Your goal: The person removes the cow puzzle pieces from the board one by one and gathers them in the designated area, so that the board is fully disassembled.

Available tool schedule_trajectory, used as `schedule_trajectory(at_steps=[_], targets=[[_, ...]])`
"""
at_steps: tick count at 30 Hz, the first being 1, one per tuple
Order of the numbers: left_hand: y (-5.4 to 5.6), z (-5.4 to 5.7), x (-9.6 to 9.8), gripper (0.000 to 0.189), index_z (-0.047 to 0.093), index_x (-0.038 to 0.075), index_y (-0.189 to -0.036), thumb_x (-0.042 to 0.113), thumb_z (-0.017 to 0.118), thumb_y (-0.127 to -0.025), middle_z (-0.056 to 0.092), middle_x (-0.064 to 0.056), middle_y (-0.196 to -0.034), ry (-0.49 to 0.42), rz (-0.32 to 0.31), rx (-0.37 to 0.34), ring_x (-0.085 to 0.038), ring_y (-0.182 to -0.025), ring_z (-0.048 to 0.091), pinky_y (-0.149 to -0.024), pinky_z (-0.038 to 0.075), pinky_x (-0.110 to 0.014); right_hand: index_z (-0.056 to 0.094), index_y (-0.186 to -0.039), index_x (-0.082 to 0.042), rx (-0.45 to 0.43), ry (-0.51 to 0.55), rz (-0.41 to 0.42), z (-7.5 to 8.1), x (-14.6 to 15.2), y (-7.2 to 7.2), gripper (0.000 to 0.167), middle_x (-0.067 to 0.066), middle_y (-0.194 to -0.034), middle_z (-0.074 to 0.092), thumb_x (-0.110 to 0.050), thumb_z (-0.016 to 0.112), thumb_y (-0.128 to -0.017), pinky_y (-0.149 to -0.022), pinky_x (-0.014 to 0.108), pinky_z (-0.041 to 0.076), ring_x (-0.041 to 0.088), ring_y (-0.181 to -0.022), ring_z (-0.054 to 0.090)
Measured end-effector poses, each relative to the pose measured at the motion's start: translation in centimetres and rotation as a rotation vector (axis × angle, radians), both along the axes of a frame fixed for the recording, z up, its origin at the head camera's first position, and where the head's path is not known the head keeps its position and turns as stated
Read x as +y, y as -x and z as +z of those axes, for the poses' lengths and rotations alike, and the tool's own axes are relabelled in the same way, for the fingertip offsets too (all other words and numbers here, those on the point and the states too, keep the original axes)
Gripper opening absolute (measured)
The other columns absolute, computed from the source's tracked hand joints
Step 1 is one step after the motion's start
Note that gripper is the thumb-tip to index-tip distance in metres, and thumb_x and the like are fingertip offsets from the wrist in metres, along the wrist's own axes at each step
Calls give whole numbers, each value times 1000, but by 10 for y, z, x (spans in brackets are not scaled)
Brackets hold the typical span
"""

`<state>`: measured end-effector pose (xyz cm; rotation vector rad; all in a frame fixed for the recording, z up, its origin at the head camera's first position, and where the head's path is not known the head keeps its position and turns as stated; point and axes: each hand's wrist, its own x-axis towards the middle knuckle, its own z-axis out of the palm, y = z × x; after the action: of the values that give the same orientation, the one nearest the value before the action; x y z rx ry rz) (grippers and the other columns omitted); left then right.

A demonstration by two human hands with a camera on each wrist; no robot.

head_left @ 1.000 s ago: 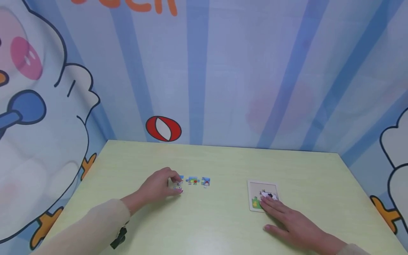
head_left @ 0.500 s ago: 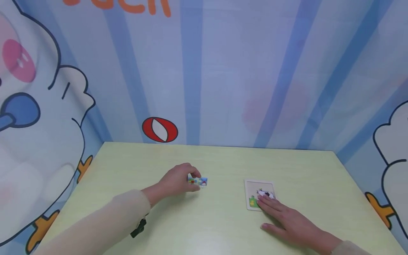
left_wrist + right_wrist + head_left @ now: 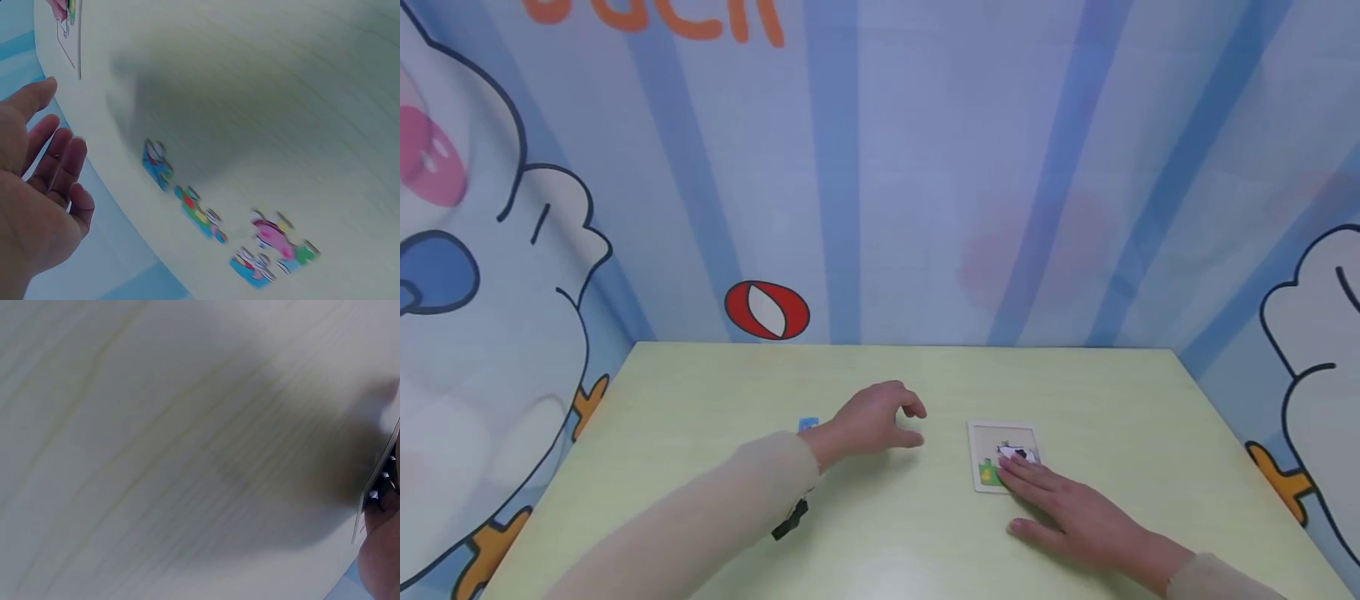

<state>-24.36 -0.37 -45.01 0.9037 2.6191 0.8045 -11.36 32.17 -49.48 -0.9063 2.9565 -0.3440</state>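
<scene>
My left hand [image 3: 874, 418] hovers over the table with fingers and thumb apart and nothing between them. In the left wrist view, several loose jigsaw pieces lie below it: a blue one [image 3: 156, 165], one with red and green [image 3: 201, 214], another blue one [image 3: 252, 267] and a pink and green one [image 3: 284, 242]. From the head, the hand and sleeve hide most of them; one blue piece [image 3: 808, 423] shows. My right hand [image 3: 1075, 510] rests its extended fingers on a square puzzle tray [image 3: 987, 435], which holds a black-and-white piece [image 3: 1015, 451] and a green piece [image 3: 989, 473].
The pale wooden table [image 3: 895, 533] meets a striped blue backdrop [image 3: 910, 183] along its far edge. Printed cartoon figures cover the side walls. A dark strap [image 3: 790, 520] hangs from the left sleeve.
My left hand has moved right, from beside the leftmost loose pieces, past the row and toward the tray. The right hand stays on the tray. The head view has shifted slightly.
</scene>
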Motion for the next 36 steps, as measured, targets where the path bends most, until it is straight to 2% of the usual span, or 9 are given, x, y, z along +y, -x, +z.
schedule_trajectory(at_steps=[9,14,18,21,27,31,36], targets=[[4,2,43,35,76,14,-126,30,83,-96,70,-2,-122,66,-69,24,-18,-114,65,-100,52,-32,48,-162,-23,-7,-27,-15,3,1,0,69,0,-169,42,-61,55,-106,-114,55,46,31,-153,43],[7,2,61,32,76,17,-124,33,82,-97,70,1,-120,102,-72,41,-14,-111,64,-98,52,-31,48,-162,-24,-19,-47,-26,3,5,0,69,-1,-169,42,-63,53,-106,-115,55,44,31,-154,42],[9,0,74,31,77,19,-123,34,81,-97,70,3,-118,122,-68,43,-12,-109,64,-98,52,-30,49,-162,-22,7,-55,-21,2,10,0,69,-1,-169,43,-62,54,-106,-115,54,44,31,-154,43],[9,0,82,30,77,19,-124,34,80,-98,69,4,-118,133,-58,34,-13,-110,65,-99,52,-31,52,-160,-21,40,-53,-16,1,12,0,66,0,-168,44,-59,56,-106,-114,53,45,32,-153,44],[8,-4,95,29,77,19,-123,33,80,-98,69,4,-118,138,-35,-6,-13,-110,64,-101,51,-33,51,-160,-23,45,-36,-20,0,14,0,65,1,-169,43,-58,58,-106,-113,54,46,33,-154,42],[7,-9,102,28,77,20,-123,34,80,-98,68,5,-115,145,-40,1,-12,-107,63,-101,50,-33,53,-160,-21,58,-22,-24,-1,15,-1,64,2,-168,44,-56,60,-106,-112,54,47,33,-152,44],[4,-14,109,26,78,19,-120,32,80,-98,67,6,-111,136,-55,8,-11,-101,60,-98,50,-31,52,-160,-22,13,-14,-53,-1,15,-4,65,2,-168,44,-58,58,-106,-112,56,48,34,-152,45]])
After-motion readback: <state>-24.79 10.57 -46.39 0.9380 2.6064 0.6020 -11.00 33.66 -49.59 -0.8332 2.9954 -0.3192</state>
